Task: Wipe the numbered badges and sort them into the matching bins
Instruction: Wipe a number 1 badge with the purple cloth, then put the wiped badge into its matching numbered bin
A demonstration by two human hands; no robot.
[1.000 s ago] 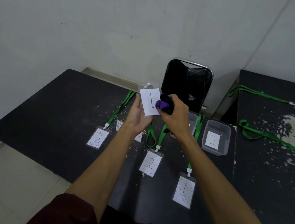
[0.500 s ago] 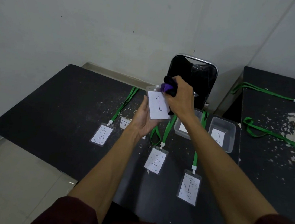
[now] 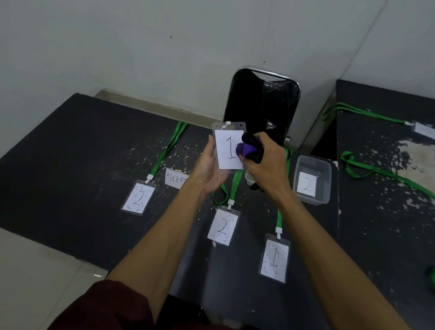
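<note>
bin (image 3: 316, 164) right of held badge (image 3: 226, 152) | chair (image 3: 258, 101) behind

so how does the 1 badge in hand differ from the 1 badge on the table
The held 1 badge is lifted off the table in the left hand, while the lying 1 badge rests flat on it. The held badge's paper looks clean; the lying badge's is flecked with dark marks. The right hand presses a cloth to the held badge; nothing touches the lying one. Both are clear sleeves with a handwritten 1.
</note>
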